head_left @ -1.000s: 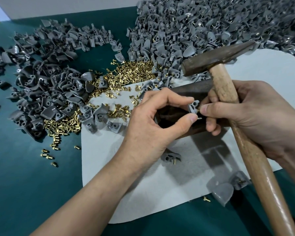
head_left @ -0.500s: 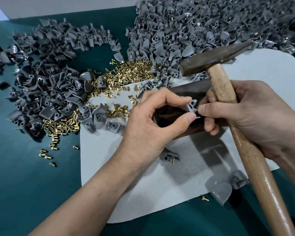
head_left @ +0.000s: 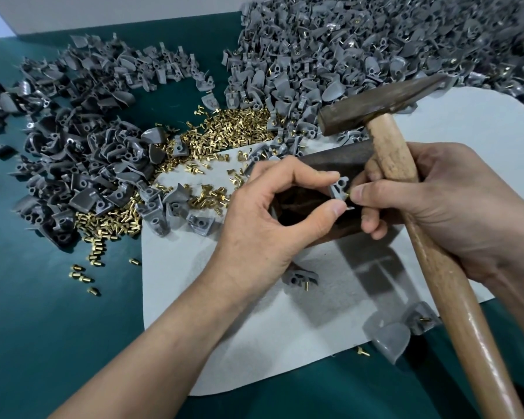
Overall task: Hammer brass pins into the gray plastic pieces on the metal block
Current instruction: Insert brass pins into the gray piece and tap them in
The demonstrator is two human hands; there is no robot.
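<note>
piece [head_left: 338, 189] pinched by left hand [head_left: 263, 228], hammer [head_left: 389, 146] gripped

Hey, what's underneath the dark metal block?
A pale mat lies under the metal block, spread over the green table. The left hand, right hand and hammer cover much of the block and its base.

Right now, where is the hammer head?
In the head view, the hammer head sits upper right of centre, just beyond the metal block, at the near edge of the right pile of gray plastic pieces.
</note>
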